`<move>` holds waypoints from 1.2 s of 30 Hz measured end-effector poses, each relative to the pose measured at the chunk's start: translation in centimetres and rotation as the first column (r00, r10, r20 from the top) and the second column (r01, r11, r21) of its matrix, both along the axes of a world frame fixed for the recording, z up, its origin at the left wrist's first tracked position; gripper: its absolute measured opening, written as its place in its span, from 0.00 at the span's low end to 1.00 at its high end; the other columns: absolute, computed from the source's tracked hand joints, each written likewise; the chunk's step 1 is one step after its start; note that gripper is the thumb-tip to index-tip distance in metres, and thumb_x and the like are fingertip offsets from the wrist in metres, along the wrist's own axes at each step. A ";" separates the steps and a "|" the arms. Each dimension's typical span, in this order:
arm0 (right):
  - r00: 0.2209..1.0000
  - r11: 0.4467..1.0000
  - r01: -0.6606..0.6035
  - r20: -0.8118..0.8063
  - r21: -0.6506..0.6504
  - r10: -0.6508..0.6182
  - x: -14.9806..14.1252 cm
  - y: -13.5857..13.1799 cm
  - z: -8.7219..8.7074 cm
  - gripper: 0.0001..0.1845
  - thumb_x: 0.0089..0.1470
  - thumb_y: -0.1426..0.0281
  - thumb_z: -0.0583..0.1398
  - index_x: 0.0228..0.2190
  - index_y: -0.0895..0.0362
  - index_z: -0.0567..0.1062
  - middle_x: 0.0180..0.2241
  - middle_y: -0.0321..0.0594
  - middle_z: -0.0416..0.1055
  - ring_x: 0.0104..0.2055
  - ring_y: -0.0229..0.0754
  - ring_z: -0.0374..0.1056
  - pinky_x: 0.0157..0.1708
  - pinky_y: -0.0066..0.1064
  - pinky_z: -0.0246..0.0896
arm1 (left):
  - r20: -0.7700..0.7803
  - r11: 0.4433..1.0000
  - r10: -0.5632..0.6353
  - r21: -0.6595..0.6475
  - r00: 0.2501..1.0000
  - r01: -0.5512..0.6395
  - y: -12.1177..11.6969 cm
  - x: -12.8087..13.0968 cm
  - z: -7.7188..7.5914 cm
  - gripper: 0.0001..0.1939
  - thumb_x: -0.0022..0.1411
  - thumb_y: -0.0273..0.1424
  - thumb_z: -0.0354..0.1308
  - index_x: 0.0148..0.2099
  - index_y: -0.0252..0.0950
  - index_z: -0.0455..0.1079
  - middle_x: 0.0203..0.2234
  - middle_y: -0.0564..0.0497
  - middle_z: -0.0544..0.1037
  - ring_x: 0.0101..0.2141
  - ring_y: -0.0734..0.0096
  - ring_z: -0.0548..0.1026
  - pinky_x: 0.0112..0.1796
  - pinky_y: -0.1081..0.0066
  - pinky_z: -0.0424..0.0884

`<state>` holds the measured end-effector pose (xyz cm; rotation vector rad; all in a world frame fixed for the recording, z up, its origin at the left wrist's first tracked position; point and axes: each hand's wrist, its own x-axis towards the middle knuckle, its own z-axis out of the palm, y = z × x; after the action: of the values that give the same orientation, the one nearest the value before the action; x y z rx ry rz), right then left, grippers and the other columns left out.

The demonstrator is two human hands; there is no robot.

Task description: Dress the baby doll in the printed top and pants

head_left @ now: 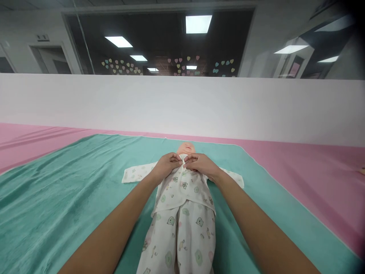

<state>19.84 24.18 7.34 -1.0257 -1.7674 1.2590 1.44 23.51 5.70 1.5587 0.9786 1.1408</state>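
A baby doll (186, 147) lies on its back, dressed in a white printed baby shirt (184, 188) and matching trousers (186, 232). Both its sleeves stretch out sideways. At the neckline, my left hand (169, 164) pinches the shirt's front edge from the left. Opposite it, my right hand (200, 163) pinches the other edge at the collar, fingertips almost touching the left ones. Below my hands the shirt front lies together down to the hem. My fingers hide the fastening at the neck.
Beneath the doll spreads a teal blanket (85, 198) with soft folds, over a pink surface (322, 179). A low white wall (171, 106) runs along the back, with dark glass above it. Part of a person's hand (362, 171) shows at the right edge.
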 end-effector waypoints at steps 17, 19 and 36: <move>0.999 0.987 0.001 0.040 0.160 -0.008 -0.4 0.1 -0.4 0.13 0.39 0.67 0.61 0.32 0.56 0.70 0.28 0.33 0.67 0.25 0.33 0.60 0.24 0.25 0.53 | 0.082 0.998 0.010 -0.059 0.997 -0.005 -0.7 0.4 0.3 0.14 0.49 0.39 0.61 0.33 0.36 0.65 0.27 0.52 0.73 0.27 0.72 0.71 0.28 0.73 0.63; 0.997 0.978 0.031 0.063 0.207 -0.045 -0.7 0.1 -0.5 0.12 0.40 0.67 0.60 0.31 0.56 0.70 0.28 0.33 0.66 0.26 0.33 0.60 0.24 0.25 0.53 | 0.058 0.999 0.005 -0.053 0.998 -0.002 -0.8 0.5 0.4 0.14 0.49 0.40 0.60 0.34 0.36 0.65 0.26 0.53 0.73 0.26 0.73 0.70 0.27 0.73 0.62; 0.991 0.981 0.081 0.093 0.175 -0.099 -0.8 0.1 -0.8 0.12 0.42 0.61 0.60 0.26 0.56 0.70 0.20 0.31 0.62 0.20 0.32 0.55 0.20 0.25 0.48 | -0.046 0.992 0.111 0.059 0.993 -0.108 -0.5 1.1 0.1 0.09 0.46 0.28 0.56 0.34 0.36 0.66 0.24 0.55 0.69 0.25 0.77 0.66 0.25 0.77 0.59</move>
<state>19.03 24.23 6.54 -1.0738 -1.8485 0.9967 2.52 23.00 5.85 1.6011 1.0842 1.2200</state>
